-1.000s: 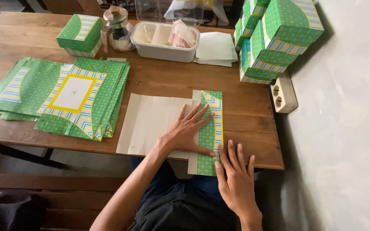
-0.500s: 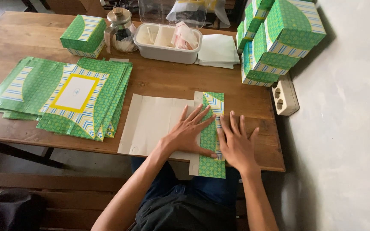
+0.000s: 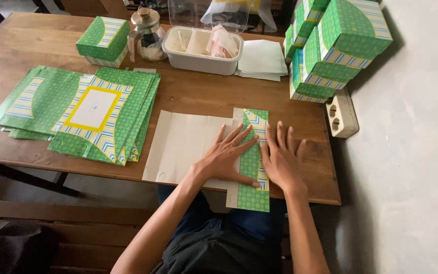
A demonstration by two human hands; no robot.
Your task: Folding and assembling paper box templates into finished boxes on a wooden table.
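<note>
Since a second ago your right hand (image 3: 281,161) slid up beside your left hand (image 3: 229,157); both press flat, fingers spread, on the folded green flap (image 3: 253,167) of the box blank (image 3: 183,144) at the table (image 3: 193,96) edge; looks like one fold creased, the rest still flat.

Open tabletop (image 3: 198,96) between flat card stack (image 3: 82,114) and folded boxes (image 3: 335,48). White tub (image 3: 201,50), glass jar (image 3: 145,33) block far edge; power strip (image 3: 341,115) at right.
</note>
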